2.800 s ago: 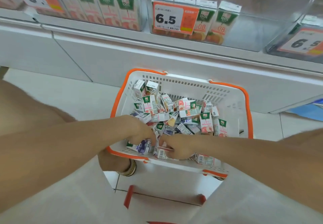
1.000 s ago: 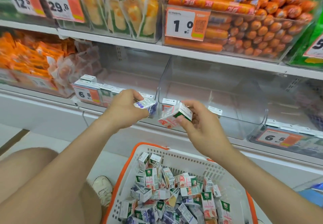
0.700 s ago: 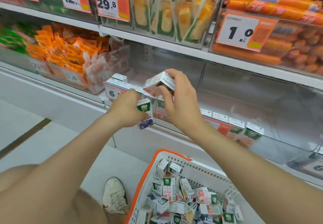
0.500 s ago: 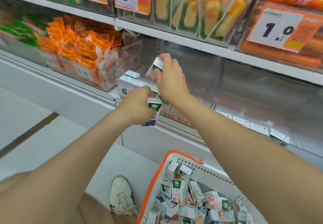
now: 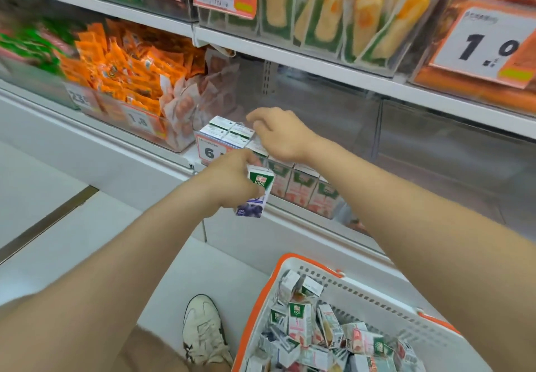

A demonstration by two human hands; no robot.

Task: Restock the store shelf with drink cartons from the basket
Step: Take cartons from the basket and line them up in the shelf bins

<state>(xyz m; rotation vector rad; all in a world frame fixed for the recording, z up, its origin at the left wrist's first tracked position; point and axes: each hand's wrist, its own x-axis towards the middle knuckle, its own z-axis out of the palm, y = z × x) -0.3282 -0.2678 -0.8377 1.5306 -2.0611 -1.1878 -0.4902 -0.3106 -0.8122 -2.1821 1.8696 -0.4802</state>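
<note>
My left hand grips a purple drink carton upright, just in front of the shelf edge. My right hand reaches over the row of cartons on the shelf, its fingers loosely curved above the stacked white tops. I see no carton in its fingers. The white basket with an orange rim stands at the lower right. It holds several mixed cartons lying in a heap.
A bin of orange snack packets stands left of the cartons. A clear plastic divider bin is to their right. Packaged corn and sausages fill the shelf above. My shoe is on the floor beside the basket.
Both hands took cartons from the basket and rose to the shelf. The right hand carried its pink carton to the row and now shows none. The left hand still holds the purple carton.
</note>
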